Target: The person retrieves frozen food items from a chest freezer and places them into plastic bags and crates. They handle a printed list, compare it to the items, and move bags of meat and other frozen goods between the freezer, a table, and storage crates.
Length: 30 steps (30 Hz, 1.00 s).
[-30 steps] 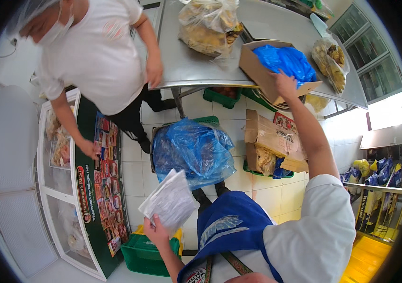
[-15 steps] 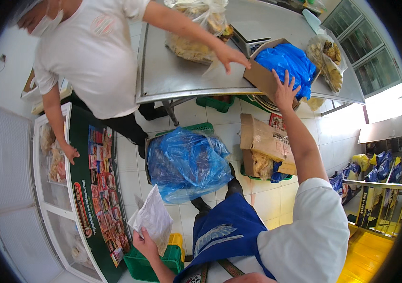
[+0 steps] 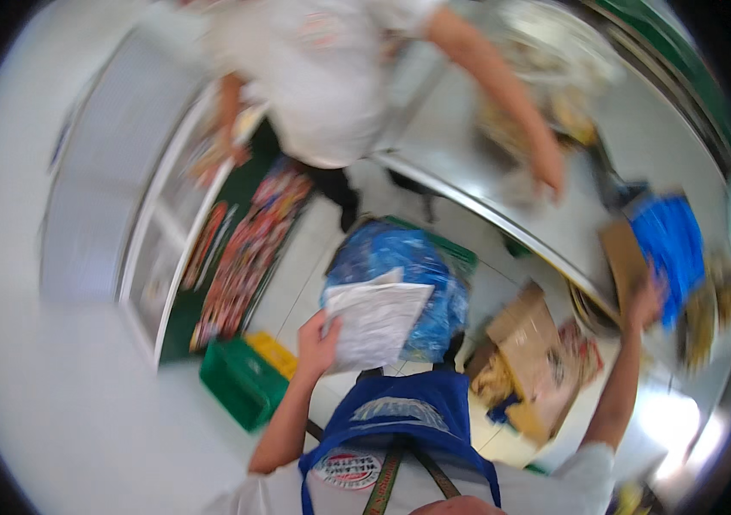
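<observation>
My left hand (image 3: pixel 318 345) is closed on white paper sheets (image 3: pixel 378 324), creased and held out over the middle of the floor. At the right, my right hand (image 3: pixel 645 302) lies against an open cardboard box (image 3: pixel 625 257) lined with a blue plastic bag (image 3: pixel 673 249); motion blur smears its fingers. The box stands at the metal table's near edge. Below the papers, and partly hidden by them, a large bundle of blue plastic (image 3: pixel 391 253) sits on the floor.
Across from me, a co-worker in a white shirt (image 3: pixel 323 94) reaches an arm over the metal table (image 3: pixel 460 112), near a clear bag (image 3: pixel 546 77). A torn carton (image 3: pixel 528 330) and green crate (image 3: pixel 241 386) stand on the floor. A glass-fronted cabinet (image 3: pixel 160 223) is at the left.
The view has swung, shifting the table and box rightward in the picture. My left hand has raised the papers in front of the blue bundle. My right hand stays at the box.
</observation>
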### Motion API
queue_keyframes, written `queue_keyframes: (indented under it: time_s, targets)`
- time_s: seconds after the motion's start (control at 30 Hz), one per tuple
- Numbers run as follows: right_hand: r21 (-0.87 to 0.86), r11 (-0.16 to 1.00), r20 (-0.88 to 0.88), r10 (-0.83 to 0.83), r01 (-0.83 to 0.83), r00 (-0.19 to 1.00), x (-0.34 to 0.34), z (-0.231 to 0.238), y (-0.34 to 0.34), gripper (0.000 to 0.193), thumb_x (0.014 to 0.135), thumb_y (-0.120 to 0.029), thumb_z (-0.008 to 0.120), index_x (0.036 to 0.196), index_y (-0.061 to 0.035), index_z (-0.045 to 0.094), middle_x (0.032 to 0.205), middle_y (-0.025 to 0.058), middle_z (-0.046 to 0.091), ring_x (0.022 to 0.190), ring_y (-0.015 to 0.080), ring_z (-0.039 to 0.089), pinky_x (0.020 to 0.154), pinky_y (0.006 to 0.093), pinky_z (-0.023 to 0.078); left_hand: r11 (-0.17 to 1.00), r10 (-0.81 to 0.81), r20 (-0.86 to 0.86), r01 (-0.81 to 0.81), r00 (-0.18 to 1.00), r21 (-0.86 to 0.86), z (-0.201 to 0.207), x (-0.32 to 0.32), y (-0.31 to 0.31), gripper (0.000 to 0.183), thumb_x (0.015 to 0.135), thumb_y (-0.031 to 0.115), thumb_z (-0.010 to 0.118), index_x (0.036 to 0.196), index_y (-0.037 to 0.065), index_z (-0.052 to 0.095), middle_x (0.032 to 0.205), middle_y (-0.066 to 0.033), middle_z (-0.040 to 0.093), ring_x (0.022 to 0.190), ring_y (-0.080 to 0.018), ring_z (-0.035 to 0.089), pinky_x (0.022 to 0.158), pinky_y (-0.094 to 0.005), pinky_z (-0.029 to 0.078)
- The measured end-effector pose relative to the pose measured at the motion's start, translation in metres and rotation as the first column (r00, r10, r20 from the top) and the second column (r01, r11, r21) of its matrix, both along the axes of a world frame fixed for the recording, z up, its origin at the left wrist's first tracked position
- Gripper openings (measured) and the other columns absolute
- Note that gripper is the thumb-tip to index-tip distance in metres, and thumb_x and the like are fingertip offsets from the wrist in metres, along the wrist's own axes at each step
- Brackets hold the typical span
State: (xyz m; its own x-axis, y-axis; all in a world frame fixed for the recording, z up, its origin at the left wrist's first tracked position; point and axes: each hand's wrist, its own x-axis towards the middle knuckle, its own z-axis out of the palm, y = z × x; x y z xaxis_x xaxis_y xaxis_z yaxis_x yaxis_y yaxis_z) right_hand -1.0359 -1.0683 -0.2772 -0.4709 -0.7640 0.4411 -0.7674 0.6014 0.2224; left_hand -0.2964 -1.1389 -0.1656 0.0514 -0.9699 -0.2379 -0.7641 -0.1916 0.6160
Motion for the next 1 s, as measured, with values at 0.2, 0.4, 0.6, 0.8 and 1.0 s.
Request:
queue_keyframes:
  time_s: [0.2, 0.4, 0.6, 0.8, 1.0]
  targets:
    - [-0.051, 0.990, 0.079, -0.127, 0.131, 0.989, -0.084, -0.046, -0.032, 0.107, 0.085, -0.024, 0.081, 0.160, -0.0616, 0.014, 0.168, 0.0023, 0.033, 0.144, 0.0466, 0.040, 0.090, 0.0765, 0.045, 0.975, 0.118, -0.121, -0.138, 0.986, -0.174, -0.001, -0.014, 0.020, 0.024, 0.099, 0.017, 0.066, 0.117, 0.001, 0.072, 0.094, -0.0102, 0.076, 0.087, -0.0127, 0.067, 0.080, -0.0321, 0.053]
    - [-0.095, 0.956, 0.095, -0.269, 0.277, 0.959, -0.076, -0.046, -0.075, 0.096, 0.093, -0.033, 0.073, 0.160, -0.0614, 0.011, 0.169, 0.0067, 0.031, 0.143, 0.0533, 0.037, 0.090, 0.0798, 0.043, 0.950, 0.242, -0.172, -0.269, 0.955, -0.159, -0.001, -0.009, 0.051, 0.023, 0.099, 0.016, 0.066, 0.116, 0.001, 0.072, 0.094, -0.0091, 0.076, 0.087, -0.0131, 0.067, 0.080, -0.0321, 0.052]
    - [0.035, 0.947, 0.037, -0.320, 0.319, 0.947, -0.107, -0.065, -0.099, 0.071, 0.100, -0.047, 0.057, 0.161, -0.0508, 0.021, 0.170, 0.0045, 0.029, 0.145, 0.0454, 0.039, 0.098, 0.0845, 0.035, 0.901, 0.400, -0.092, -0.410, 0.912, -0.144, 0.013, 0.040, 0.098, 0.023, 0.099, 0.019, 0.066, 0.113, 0.002, 0.071, 0.091, -0.0170, 0.073, 0.081, -0.0224, 0.068, 0.076, -0.0347, 0.052]
    - [-0.072, 0.975, -0.274, -0.223, 0.211, 0.936, 0.009, -0.090, -0.115, 0.050, 0.102, -0.045, 0.049, 0.149, -0.0300, 0.053, 0.154, 0.0081, 0.051, 0.131, 0.0364, 0.057, 0.095, 0.0740, 0.047, 0.819, 0.504, -0.157, -0.527, 0.849, -0.225, -0.005, 0.146, 0.129, 0.022, 0.099, 0.020, 0.066, 0.111, 0.002, 0.069, 0.083, -0.0204, 0.069, 0.071, -0.0297, 0.066, 0.068, -0.0373, 0.052]
    - [0.145, 0.745, 0.752, 0.344, -0.651, 0.562, 0.494, -0.138, -0.090, 0.038, 0.087, -0.006, 0.066, 0.124, -0.0010, 0.071, 0.115, 0.0182, 0.073, 0.107, 0.0383, 0.068, 0.093, 0.0478, 0.054, 0.697, 0.624, -0.226, -0.664, 0.748, -0.270, -0.051, 0.301, 0.184, 0.022, 0.098, 0.020, 0.067, 0.110, 0.001, 0.069, 0.083, -0.0233, 0.067, 0.071, -0.0358, 0.066, 0.067, -0.0393, 0.052]
